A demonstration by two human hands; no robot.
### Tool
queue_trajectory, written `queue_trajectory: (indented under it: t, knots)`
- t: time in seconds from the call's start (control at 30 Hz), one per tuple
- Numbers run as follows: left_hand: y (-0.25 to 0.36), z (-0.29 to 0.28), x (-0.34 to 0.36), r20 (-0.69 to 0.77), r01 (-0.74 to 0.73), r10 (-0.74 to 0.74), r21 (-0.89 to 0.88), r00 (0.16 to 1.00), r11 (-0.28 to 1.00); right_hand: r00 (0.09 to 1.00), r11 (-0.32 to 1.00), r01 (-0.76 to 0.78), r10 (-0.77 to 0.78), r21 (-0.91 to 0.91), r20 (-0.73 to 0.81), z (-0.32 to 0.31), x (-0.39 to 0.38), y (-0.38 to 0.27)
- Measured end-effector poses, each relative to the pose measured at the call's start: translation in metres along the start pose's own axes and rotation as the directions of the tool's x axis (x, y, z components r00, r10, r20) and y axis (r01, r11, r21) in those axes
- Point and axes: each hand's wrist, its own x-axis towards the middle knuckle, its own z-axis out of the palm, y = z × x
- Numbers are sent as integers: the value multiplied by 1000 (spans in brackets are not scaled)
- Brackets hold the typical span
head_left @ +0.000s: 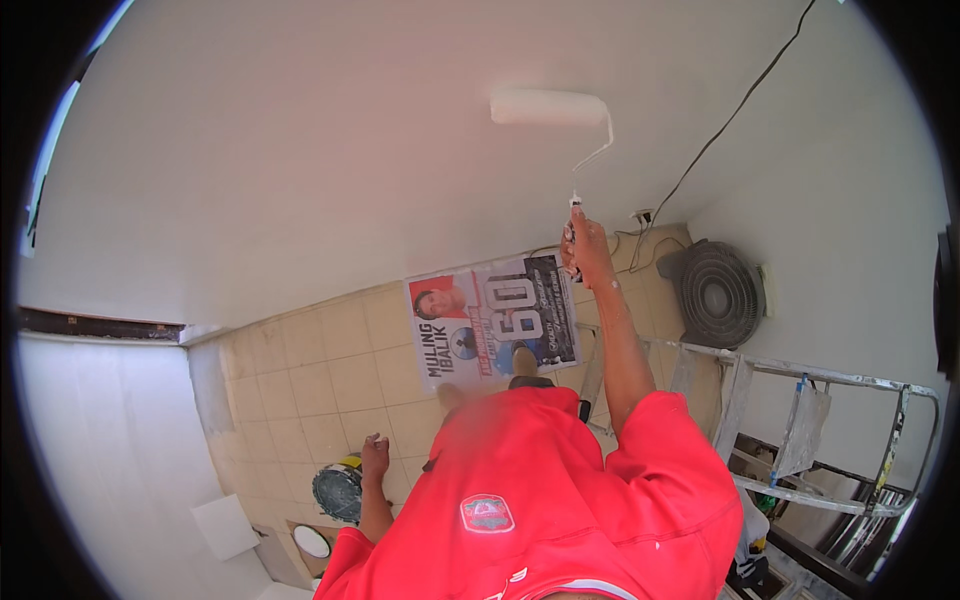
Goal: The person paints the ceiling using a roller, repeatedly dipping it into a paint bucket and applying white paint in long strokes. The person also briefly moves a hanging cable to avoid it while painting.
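My right hand (588, 255) is raised toward the wall and wrapped round the handle of a paint roller. Its white roller sleeve (548, 107) lies level against the pale wall (330, 170), with the bent wire frame on its right side. White paint smears mark the fingers. Low at my left side hangs my left hand (375, 458), loosely curled, with nothing visible in it. Close beside that hand, on the floor, stands a dark round bucket (338, 492) with a yellow band; whether the hand touches it cannot be seen.
A printed poster (495, 320) covers tiles at the wall's foot, by my feet. To the right are a black fan (718, 295) and a paint-spattered metal ladder (735, 395). A black cable (722, 128) runs down the wall to an outlet (643, 217). A white round lid-like object (311, 541) lies lower left.
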Motion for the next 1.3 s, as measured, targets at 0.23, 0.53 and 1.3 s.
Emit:
queue_trajectory:
  t: [0.23,0.53,1.3]
  knots:
    - [40,12,-2,4,-6,6,-8,1000,1000,921,831,389,-348,-398,173,-69,86,135]
    - [39,31,-22,2,16,-17,74,1000,997,974,955,-217,224,-200,14,-32,54,143]
    - [-12,-2,14,10,19,-19,-7,1000,1000,996,997,-63,60,-38,-72,55,-12,54]
